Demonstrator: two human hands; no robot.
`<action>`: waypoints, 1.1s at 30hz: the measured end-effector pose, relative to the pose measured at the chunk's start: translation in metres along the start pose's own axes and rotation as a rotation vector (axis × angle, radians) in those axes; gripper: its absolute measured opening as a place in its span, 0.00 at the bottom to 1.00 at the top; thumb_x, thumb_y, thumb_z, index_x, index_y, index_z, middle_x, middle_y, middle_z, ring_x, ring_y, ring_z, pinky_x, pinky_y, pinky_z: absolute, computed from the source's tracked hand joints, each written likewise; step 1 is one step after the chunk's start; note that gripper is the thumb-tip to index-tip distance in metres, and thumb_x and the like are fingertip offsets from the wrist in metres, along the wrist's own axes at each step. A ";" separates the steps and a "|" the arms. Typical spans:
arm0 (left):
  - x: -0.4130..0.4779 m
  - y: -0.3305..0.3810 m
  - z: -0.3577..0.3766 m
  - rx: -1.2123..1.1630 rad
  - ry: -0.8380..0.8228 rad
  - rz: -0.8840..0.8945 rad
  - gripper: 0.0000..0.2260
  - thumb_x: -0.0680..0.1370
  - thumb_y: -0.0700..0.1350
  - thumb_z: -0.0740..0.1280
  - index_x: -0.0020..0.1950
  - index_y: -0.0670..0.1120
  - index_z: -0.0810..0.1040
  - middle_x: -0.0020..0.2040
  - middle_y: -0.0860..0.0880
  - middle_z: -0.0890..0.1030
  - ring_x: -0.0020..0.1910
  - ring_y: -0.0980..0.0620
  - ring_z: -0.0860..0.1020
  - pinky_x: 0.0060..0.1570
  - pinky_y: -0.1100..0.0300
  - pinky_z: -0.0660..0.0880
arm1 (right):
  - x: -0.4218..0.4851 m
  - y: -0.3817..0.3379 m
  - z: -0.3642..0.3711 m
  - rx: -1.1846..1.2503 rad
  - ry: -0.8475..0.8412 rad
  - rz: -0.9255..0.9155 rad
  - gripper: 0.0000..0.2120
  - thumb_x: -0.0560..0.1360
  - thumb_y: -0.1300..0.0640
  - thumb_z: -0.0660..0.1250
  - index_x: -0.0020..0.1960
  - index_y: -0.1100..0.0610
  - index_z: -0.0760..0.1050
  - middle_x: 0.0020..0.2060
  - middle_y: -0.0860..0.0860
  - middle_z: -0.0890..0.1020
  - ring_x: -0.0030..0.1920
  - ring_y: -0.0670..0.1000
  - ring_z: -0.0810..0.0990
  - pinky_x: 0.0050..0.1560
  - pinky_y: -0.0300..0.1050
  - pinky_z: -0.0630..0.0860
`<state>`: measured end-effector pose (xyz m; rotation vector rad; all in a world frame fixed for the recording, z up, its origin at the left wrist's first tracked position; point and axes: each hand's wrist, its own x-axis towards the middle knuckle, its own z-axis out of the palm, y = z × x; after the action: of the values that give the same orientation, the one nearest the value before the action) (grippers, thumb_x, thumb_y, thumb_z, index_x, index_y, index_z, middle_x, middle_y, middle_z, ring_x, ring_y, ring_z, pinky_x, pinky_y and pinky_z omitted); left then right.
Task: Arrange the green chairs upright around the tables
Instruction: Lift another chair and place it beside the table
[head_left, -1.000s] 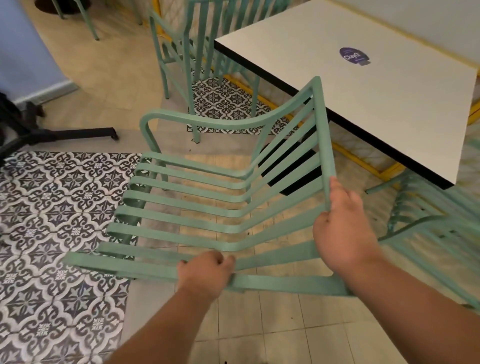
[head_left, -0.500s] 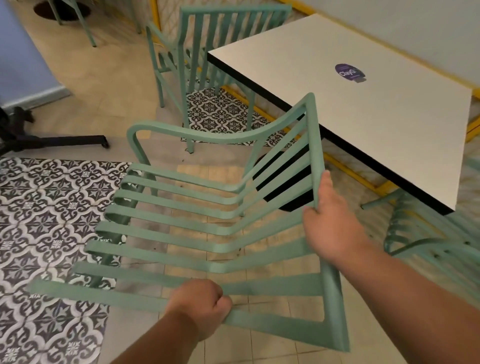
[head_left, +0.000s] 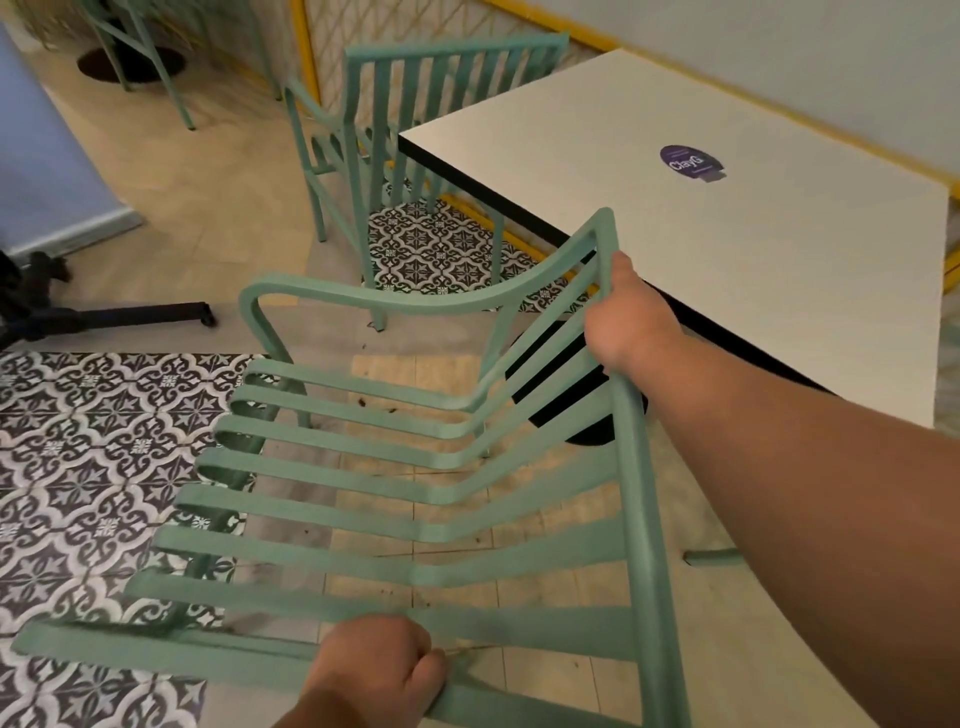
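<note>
A green slatted metal chair (head_left: 395, 483) fills the middle of the view, right in front of me, its backrest top rail toward the white table (head_left: 727, 249). My left hand (head_left: 379, 670) is shut on the nearest slat at the chair's side. My right hand (head_left: 623, 312) grips the top rail of the backrest close to the table's edge. A second green chair (head_left: 405, 130) stands upright at the table's far left corner.
A black round table base (head_left: 582, 415) shows under the table behind the held chair. Black stand legs (head_left: 104, 317) lie on the floor at left. Another green chair's leg (head_left: 711, 557) pokes out under my right arm. A blue wall (head_left: 47, 171) is at far left.
The chair has come closer to me and shifted toward the table. My right hand has slid up the backrest rail, further from me; my left hand keeps its grip on the near slat.
</note>
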<state>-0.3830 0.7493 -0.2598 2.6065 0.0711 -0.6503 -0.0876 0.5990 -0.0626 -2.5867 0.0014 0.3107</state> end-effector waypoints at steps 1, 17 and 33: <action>0.001 0.000 0.000 0.000 0.007 -0.007 0.25 0.69 0.68 0.50 0.33 0.48 0.73 0.29 0.49 0.73 0.31 0.56 0.72 0.37 0.57 0.73 | 0.001 0.001 0.001 0.004 0.014 -0.001 0.35 0.83 0.58 0.56 0.84 0.45 0.44 0.40 0.47 0.71 0.38 0.50 0.74 0.31 0.46 0.67; -0.020 0.003 0.001 0.037 0.042 0.011 0.24 0.70 0.65 0.49 0.34 0.46 0.71 0.31 0.47 0.72 0.36 0.50 0.73 0.34 0.55 0.68 | -0.041 0.015 -0.013 -0.136 0.004 0.074 0.37 0.83 0.60 0.56 0.84 0.45 0.39 0.41 0.51 0.72 0.39 0.54 0.75 0.41 0.50 0.72; -0.029 -0.071 -0.031 0.205 -0.006 0.156 0.22 0.68 0.65 0.53 0.36 0.47 0.74 0.33 0.49 0.76 0.37 0.48 0.76 0.41 0.53 0.76 | -0.101 0.044 0.001 0.068 0.154 0.356 0.28 0.84 0.62 0.55 0.82 0.61 0.52 0.53 0.56 0.77 0.51 0.56 0.78 0.53 0.52 0.76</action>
<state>-0.4065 0.8278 -0.2513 2.7702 -0.2090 -0.6386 -0.1887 0.5558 -0.0637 -2.5271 0.5227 0.2322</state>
